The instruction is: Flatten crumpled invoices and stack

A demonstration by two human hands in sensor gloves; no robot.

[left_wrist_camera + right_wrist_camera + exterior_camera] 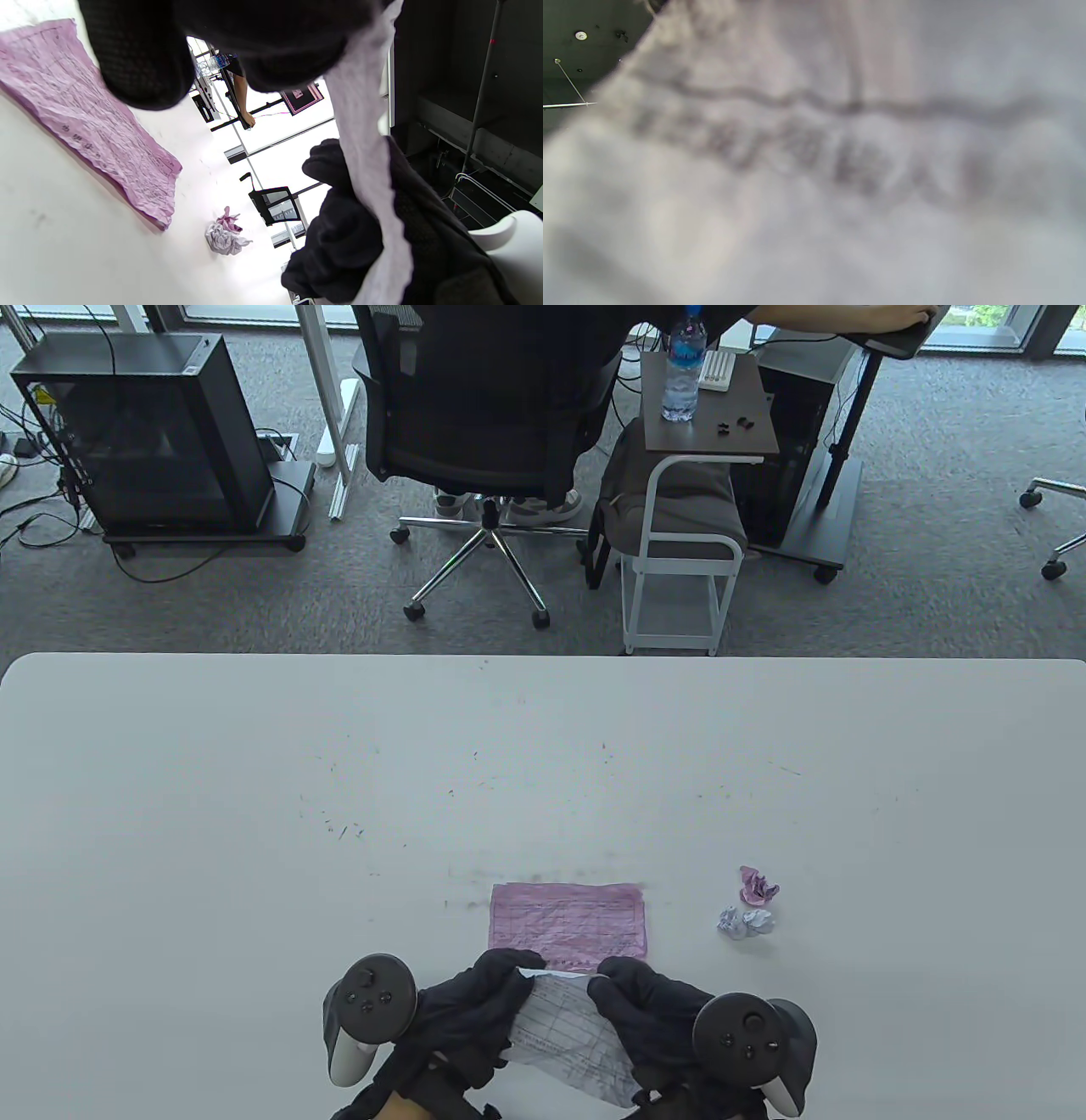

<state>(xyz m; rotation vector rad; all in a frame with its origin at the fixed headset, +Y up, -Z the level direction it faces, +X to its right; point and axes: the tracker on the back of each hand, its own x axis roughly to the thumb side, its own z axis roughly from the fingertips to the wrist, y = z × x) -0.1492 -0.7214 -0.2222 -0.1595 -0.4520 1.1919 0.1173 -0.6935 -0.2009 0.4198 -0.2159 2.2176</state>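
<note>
Left hand (462, 1010) & right hand (653, 1014) are pinching, stretching a white invoice (568, 1031); pink invoice (567, 920) lying flattened, approx. 2 crumpled balls (748, 903) remaining.

A flattened invoice (567, 920) lay on the table (254, 814) near its front edge. Just before it, a sheet (573, 1039) was held between the left hand (462, 1014) and the right hand (653, 1018), above the table. Right of the flattened invoice, well apart, two paper balls (751, 906) sat touching, one behind the other.
</note>
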